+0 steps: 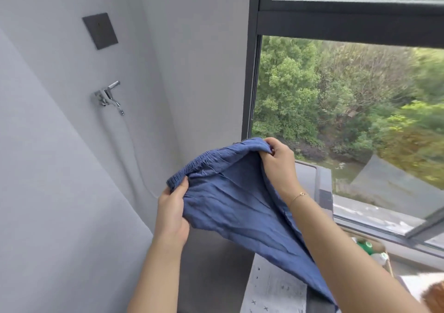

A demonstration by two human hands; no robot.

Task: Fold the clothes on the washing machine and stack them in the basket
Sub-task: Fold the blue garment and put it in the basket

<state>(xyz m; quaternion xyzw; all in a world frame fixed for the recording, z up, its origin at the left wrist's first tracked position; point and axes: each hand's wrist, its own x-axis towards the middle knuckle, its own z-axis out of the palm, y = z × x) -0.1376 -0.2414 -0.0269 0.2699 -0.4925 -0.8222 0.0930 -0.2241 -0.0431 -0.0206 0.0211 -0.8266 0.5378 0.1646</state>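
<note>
Left hand (pixel 171 213) and right hand (pixel 276 160) both pinch blue shorts (pixel 230 197) waistband above the surface (pixel 211 264); hanging legs could twist, skewing fold.

No readable text

The grey cloth (pixel 276 291) carried only small printed crosses and dots; nothing in view bore words, numbers or brands.

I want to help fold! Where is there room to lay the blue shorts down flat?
Bare grey top lies under the blue shorts, between the wall and the patterned cloth. Toward the window, by the green bottles, it's crowded.
</note>
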